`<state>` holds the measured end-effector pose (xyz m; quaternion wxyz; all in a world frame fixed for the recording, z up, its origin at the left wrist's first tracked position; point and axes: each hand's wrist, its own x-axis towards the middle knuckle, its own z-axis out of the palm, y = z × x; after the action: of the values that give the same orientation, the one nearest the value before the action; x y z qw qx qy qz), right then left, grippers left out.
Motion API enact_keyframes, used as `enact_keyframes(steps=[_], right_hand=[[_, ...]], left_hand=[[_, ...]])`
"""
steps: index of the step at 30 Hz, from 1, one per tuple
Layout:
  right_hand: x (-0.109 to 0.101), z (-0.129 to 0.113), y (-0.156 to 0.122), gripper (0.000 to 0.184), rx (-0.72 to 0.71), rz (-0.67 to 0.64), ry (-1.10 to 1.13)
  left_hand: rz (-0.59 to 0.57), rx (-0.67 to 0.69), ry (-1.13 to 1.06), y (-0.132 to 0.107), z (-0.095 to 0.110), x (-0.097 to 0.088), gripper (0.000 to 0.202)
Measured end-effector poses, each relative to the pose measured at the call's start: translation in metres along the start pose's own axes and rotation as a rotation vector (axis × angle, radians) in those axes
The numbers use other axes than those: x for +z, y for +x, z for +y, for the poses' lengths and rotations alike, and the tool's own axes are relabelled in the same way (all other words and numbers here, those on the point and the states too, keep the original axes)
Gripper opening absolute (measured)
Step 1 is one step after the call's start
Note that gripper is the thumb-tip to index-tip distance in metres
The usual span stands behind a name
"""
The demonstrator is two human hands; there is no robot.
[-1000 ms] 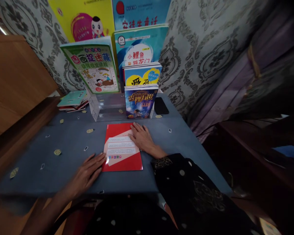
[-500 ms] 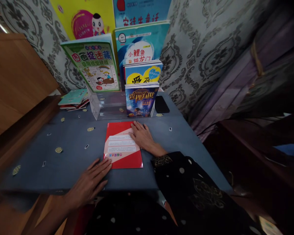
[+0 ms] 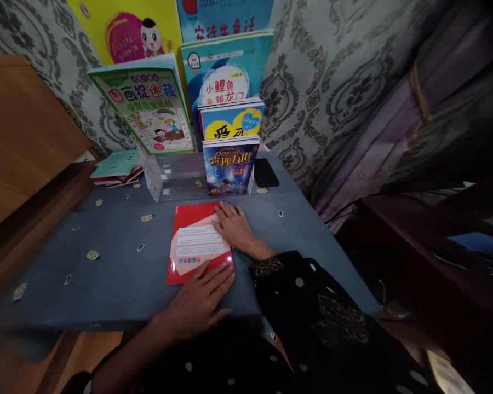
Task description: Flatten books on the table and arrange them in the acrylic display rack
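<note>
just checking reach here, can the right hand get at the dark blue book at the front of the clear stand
Probably yes: the right hand lies on the red book near the dark blue book, with flat tablecloth between them.

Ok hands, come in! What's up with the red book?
Left hand on red book, near edge. Right hand at its far right corner. Book flat on tablecloth, partly covered by both hands; display stand beyond.
</note>
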<state>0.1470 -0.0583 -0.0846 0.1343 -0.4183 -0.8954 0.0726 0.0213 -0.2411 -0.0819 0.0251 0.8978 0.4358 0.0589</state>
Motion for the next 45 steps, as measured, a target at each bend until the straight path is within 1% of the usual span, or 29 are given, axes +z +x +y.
enact_keyframes(steps=[2, 5, 9, 15, 19, 22, 24, 26, 29, 31, 34, 38, 40, 43, 45], right_hand=[[0.000, 0.001, 0.000, 0.052, -0.005, 0.004, 0.000], [0.000, 0.002, 0.000, 0.052, -0.007, 0.002, 0.005], [0.000, 0.001, -0.001, 0.052, -0.026, -0.016, 0.009], [-0.001, -0.010, -0.013, 0.053, -0.051, -0.019, -0.007], [-0.002, -0.022, -0.028, 0.053, -0.081, -0.030, -0.014], [-0.002, -0.031, -0.041, 0.053, -0.108, -0.025, -0.023], [-0.001, -0.036, -0.049, 0.052, -0.123, -0.018, -0.024], [-0.001, -0.040, -0.057, 0.051, -0.130, -0.018, -0.021], [-0.002, -0.046, -0.066, 0.053, -0.132, -0.039, -0.009], [-0.003, -0.049, -0.071, 0.054, -0.140, -0.061, 0.005], [-0.008, -0.051, -0.079, 0.053, -0.162, -0.078, 0.043], [-0.014, -0.042, -0.095, 0.043, -0.223, -0.080, 0.156], [-0.015, -0.033, -0.103, 0.046, -0.267, -0.076, 0.239], [-0.014, -0.023, -0.110, 0.053, -0.293, -0.044, 0.356], [-0.016, -0.021, -0.109, 0.050, -0.285, -0.030, 0.436]], left_hand=[[-0.010, -0.004, -0.005, 0.007, 0.004, 0.003, 0.066], [-0.027, -0.009, -0.010, 0.010, 0.006, 0.004, 0.064], [-0.033, -0.015, -0.019, 0.006, 0.008, 0.003, 0.064], [0.010, 0.016, -0.010, -0.007, 0.017, 0.000, 0.064], [0.025, 0.050, 0.026, -0.022, 0.026, -0.006, 0.058], [-0.003, 0.074, 0.103, -0.041, 0.028, -0.003, 0.059], [0.001, 0.068, 0.173, -0.055, 0.025, 0.003, 0.062], [0.032, 0.030, 0.237, -0.070, 0.019, 0.009, 0.064], [0.095, -0.038, 0.301, -0.087, 0.010, 0.010, 0.067], [0.125, -0.046, 0.315, -0.093, 0.007, 0.004, 0.068], [0.162, -0.010, 0.316, -0.098, 0.005, -0.014, 0.067], [0.205, 0.022, 0.310, -0.103, -0.001, -0.047, 0.061], [0.232, 0.014, 0.286, -0.105, -0.006, -0.065, 0.059], [0.344, -0.028, 0.246, -0.104, -0.013, -0.091, 0.061], [0.406, -0.039, 0.249, -0.098, -0.017, -0.106, 0.059]])
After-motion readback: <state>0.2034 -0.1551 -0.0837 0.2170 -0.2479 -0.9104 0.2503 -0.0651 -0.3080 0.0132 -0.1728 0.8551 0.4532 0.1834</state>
